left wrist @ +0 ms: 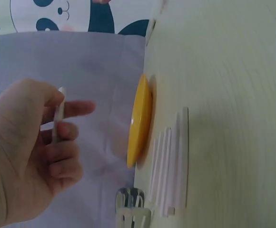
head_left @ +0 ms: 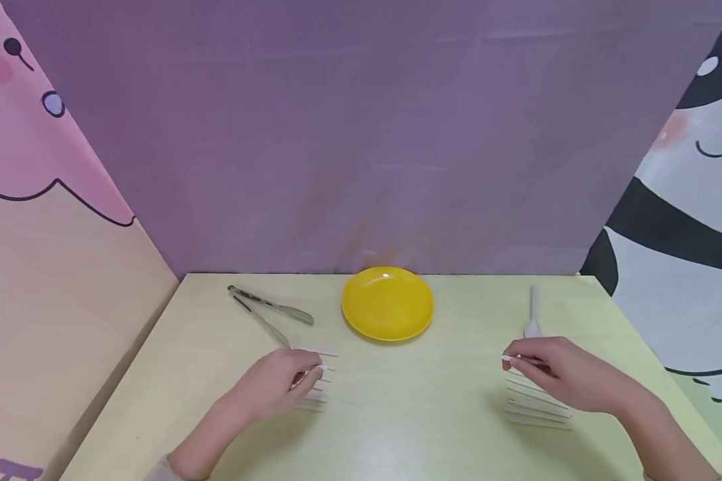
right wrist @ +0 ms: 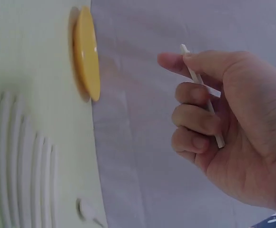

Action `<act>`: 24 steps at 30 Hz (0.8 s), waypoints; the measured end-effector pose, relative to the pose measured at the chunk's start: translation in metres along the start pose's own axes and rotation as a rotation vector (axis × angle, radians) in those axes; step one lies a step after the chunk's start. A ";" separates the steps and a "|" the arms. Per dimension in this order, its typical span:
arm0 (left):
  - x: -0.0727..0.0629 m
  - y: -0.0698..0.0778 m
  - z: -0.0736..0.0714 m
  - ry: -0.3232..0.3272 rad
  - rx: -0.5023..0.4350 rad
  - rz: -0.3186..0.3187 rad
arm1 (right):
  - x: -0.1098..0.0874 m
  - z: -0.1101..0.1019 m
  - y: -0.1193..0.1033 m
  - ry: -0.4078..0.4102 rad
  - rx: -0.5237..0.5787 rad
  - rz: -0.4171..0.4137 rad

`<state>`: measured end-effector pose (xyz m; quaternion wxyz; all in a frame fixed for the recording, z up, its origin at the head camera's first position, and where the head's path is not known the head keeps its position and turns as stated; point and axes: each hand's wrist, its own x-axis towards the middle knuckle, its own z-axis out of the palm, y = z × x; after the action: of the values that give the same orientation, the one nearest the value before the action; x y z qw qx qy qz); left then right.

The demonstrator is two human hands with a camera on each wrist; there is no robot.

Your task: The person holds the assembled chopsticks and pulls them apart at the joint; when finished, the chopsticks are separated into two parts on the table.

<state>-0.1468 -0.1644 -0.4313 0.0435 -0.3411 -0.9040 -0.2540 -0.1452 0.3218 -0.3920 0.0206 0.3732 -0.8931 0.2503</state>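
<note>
In the head view my left hand (head_left: pixel 279 382) is raised over a row of thin white sticks (head_left: pixel 311 407) on the left of the table. It pinches one white stick (left wrist: pixel 58 114) between thumb and fingers. On the right, my right hand (head_left: pixel 568 374) hangs above a second row of white sticks (head_left: pixel 538 422) and partly covers it. Another thin white stick (right wrist: pixel 202 85) is gripped there, its tip poking out past the thumb and its lower end along the palm. The remaining fingers of the right hand curl in around that stick.
A round yellow plate (head_left: pixel 388 304) lies at the back middle of the table (head_left: pixel 415 414). Slotted metal tongs (head_left: pixel 277 307) lie spread behind my left hand. Behind my right hand is a white spoon (head_left: pixel 533 314). A purple cloth (head_left: pixel 385 133) backs the table.
</note>
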 end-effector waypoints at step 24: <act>-0.041 -0.026 0.021 -0.220 -0.104 0.047 | -0.066 0.041 0.033 -0.100 0.153 0.021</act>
<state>-0.1301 -0.1952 -0.4708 -0.0679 -0.3897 -0.8807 -0.2605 -0.1138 0.3659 -0.4567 -0.0554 0.3762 -0.8752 0.2991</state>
